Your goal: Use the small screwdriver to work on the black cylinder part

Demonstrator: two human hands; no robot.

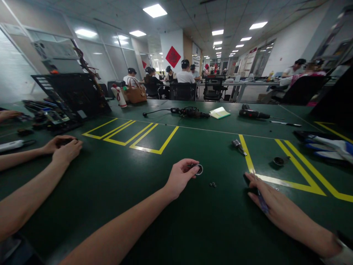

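My left hand (180, 176) is closed, pinching a small round metal cup-like part (199, 169) between thumb and fingers just over the green table. Several tiny nut-like metal pieces (213, 184) lie to the right of it. My right hand (266, 197) is closed around a slim tool with a bluish translucent handle (263, 203); its kind is blurred and partly hidden by the fingers. Beyond that hand lie a metal fitting with a short stem (238, 147) and another round cup-like part with a stem (280, 161).
A co-worker's hands (64, 147) work at the left. Toward the back are a corded black tool (190, 112), a notepad (220, 112) and a black power drill (253, 112). Blue-white gloves (328, 145) lie at the right. Yellow tape (292, 182) marks the table.
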